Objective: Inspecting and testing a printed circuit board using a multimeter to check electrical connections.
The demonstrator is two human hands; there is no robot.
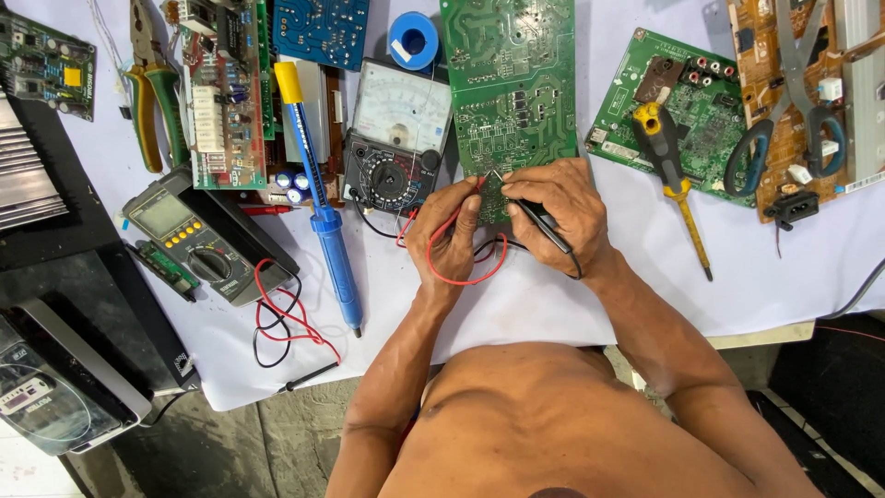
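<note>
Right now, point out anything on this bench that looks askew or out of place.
Scissors lie on top of the orange circuit board, and a yellow-handled screwdriver lies across the small green board. Nothing looks spilled or broken.

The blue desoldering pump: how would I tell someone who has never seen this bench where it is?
Start at the white cloth covering the bench, then find the analog meter left of the hands. The desoldering pump lies just left of it: a long blue tube with a yellow plunger cap.

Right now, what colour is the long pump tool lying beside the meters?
Blue with a yellow top, the pump tool shows best in the head view.
</note>
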